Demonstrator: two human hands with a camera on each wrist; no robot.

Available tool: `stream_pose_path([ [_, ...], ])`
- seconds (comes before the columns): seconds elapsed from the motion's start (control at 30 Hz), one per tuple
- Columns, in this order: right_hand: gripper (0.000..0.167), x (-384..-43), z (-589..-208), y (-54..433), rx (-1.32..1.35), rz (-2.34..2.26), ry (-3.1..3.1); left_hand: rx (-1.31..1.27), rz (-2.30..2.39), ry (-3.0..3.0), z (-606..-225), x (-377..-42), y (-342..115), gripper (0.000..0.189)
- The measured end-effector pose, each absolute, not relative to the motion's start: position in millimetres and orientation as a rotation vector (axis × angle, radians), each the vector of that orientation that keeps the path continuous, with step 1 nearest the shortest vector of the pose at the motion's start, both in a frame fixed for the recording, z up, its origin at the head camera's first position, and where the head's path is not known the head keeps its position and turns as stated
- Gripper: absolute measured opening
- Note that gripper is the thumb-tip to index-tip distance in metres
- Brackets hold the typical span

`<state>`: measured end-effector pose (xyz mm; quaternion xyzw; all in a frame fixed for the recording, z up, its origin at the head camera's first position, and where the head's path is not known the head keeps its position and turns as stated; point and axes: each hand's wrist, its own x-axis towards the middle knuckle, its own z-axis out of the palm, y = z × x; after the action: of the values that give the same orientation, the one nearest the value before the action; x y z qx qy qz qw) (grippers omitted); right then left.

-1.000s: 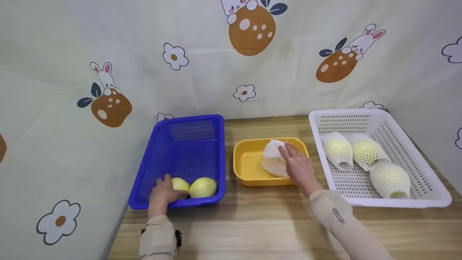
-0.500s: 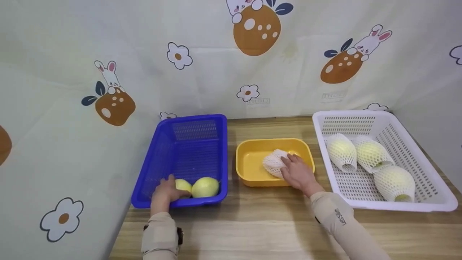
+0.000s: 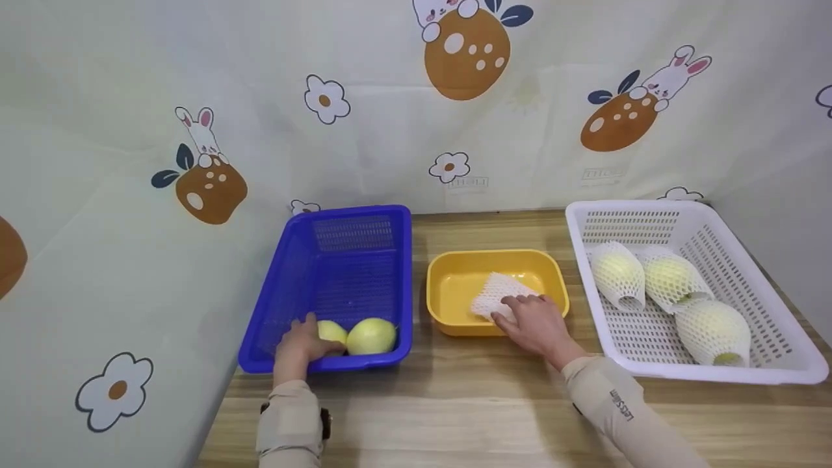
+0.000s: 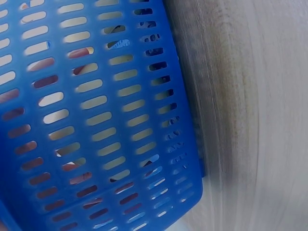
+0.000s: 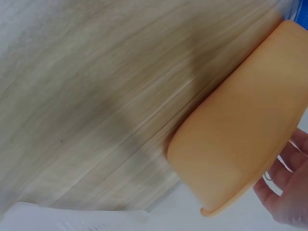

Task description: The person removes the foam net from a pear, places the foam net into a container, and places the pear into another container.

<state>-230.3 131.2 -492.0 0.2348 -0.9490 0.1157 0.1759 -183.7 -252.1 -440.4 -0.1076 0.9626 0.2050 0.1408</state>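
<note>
In the head view my left hand (image 3: 300, 344) curls round a pale yellow-green fruit (image 3: 333, 332) at the near end of the blue basket (image 3: 286, 260). A second round fruit (image 3: 372, 336) lies just right of it. My right hand (image 3: 536, 323) reaches over the near right side of the yellow plastic tub (image 3: 448, 260). Its thumb and fingers pinch the near right part of a white foam net sleeve (image 3: 497, 292) inside. In the left wrist view the blue basket's slotted wall (image 4: 106, 120) hides the left hand's grip. The tub's outer wall (image 5: 240, 125) hides the net in the right wrist view.
At the right stands a white slotted basket (image 3: 601, 338) with several net-wrapped fruits, one of them (image 3: 714, 331) near its front. All three containers stand on a wooden table (image 3: 448, 403). A printed cloth (image 3: 377, 143) hangs behind and beside them.
My right hand has come lower and nearer on the foam net, which first stood up as a crumpled pair of layers and now lies flatter. My left hand stays at the fruit.
</note>
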Motion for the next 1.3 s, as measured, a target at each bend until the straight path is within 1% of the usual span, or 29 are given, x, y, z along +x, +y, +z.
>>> stream_pose_path([
  [0.2,0.037,-228,-497,136,0.663,0.383,-2.79,-0.31,0.584,2.787,-441,-185,-251,0.092],
  [0.5,0.042,-224,-495,138,0.706,0.421,-2.821,-0.304,0.526,2.833,-442,-184,-252,0.086],
  [0.83,0.038,-221,-495,144,0.776,0.454,-2.753,-0.286,0.481,2.86,-440,-183,-253,0.082],
  [0.97,0.036,-215,-484,145,0.754,0.499,-2.709,-0.298,0.484,2.862,-440,-182,-253,0.082],
  [1.13,0.035,-204,-459,151,0.76,0.569,-2.593,-0.313,0.494,2.865,-439,-180,-254,0.08],
  [1.3,0.035,-192,-432,174,0.729,0.562,-2.523,-0.31,0.493,2.9,-437,-180,-252,0.076],
])
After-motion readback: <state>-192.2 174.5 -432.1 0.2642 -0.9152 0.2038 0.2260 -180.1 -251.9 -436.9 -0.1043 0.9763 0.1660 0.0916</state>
